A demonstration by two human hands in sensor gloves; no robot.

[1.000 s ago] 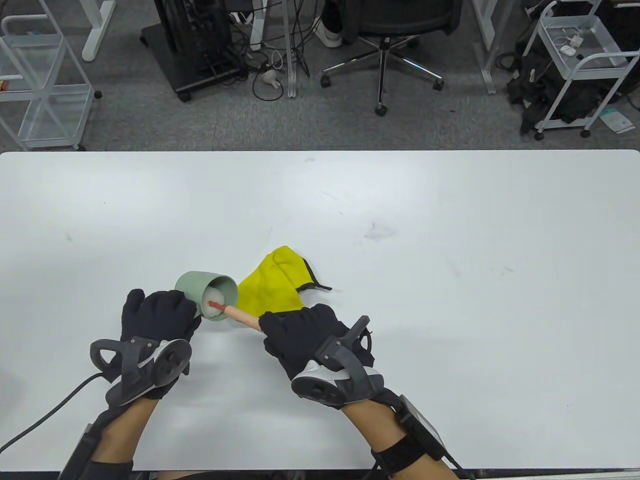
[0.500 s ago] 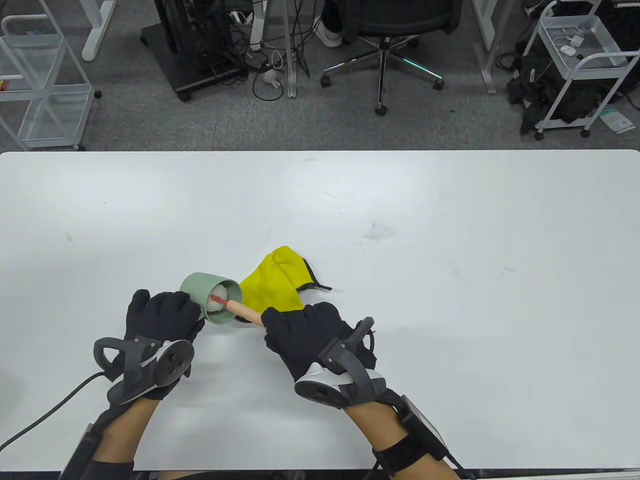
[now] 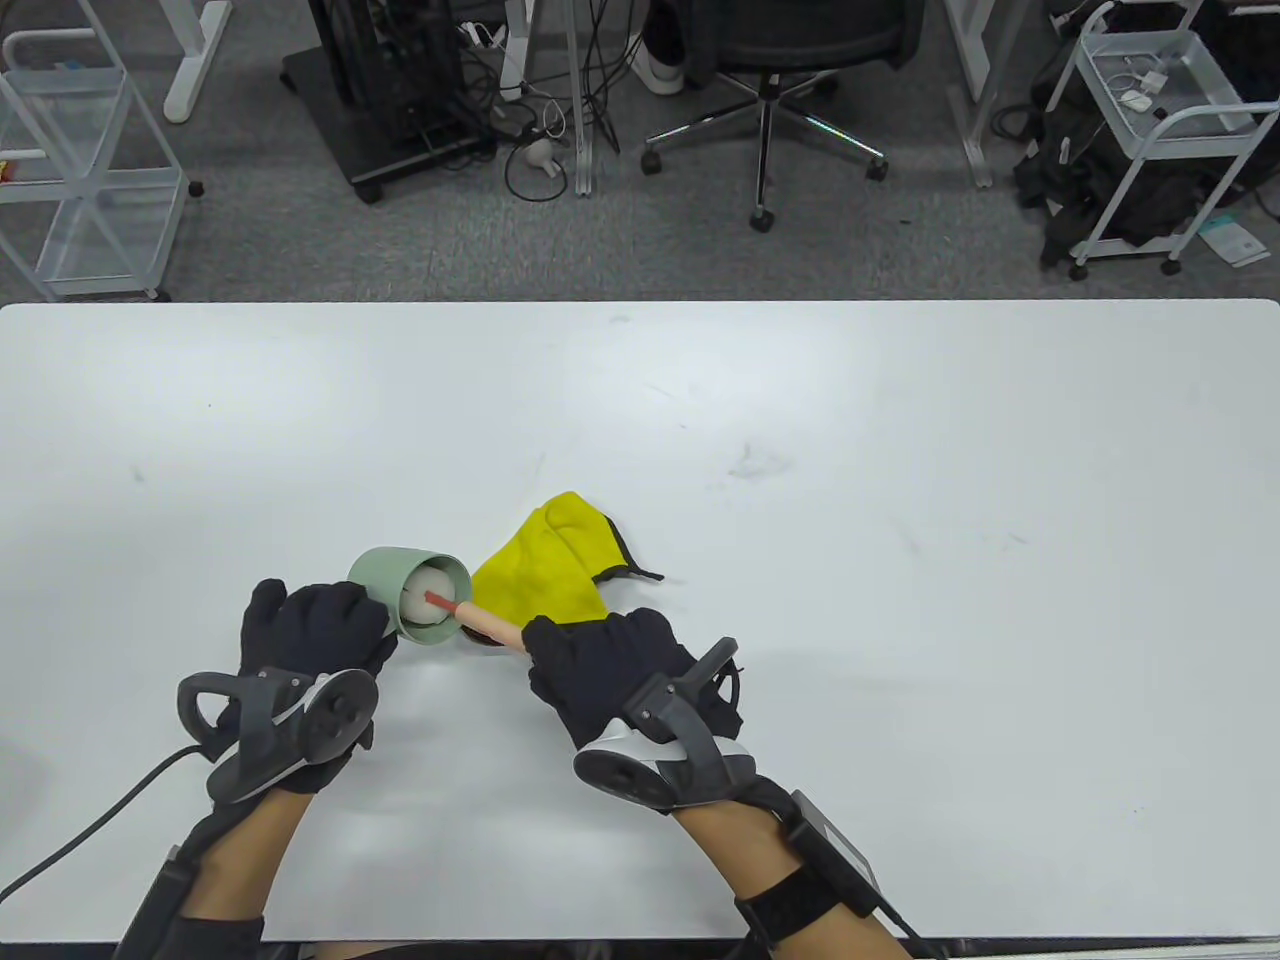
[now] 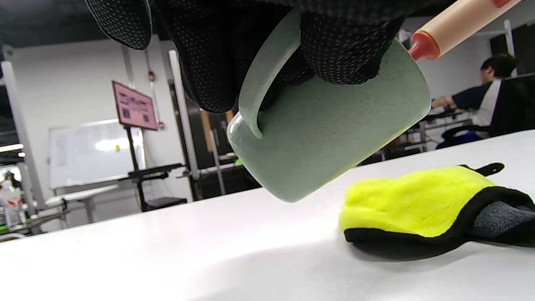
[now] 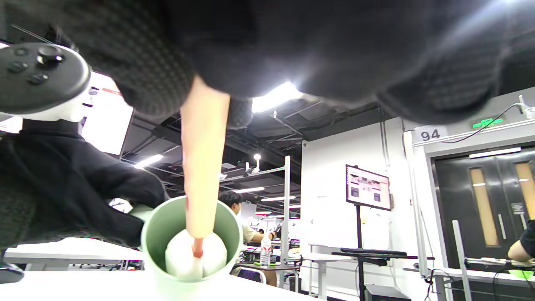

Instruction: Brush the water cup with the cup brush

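1. while the left hand (image 3: pixel 315 630) holds the green water cup (image 3: pixel 410 595) by its handle, the cup is tilted above the near left part of the table (image 3: pixel 900 500), with its mouth turned to the right.
2. the right hand (image 3: pixel 600 670) is clenched around the beige handle of the cup brush (image 3: pixel 480 625).
3. the white head of the brush is inside the cup.
4. a yellow cloth (image 3: pixel 550 565) lies on the table just right of the cup.
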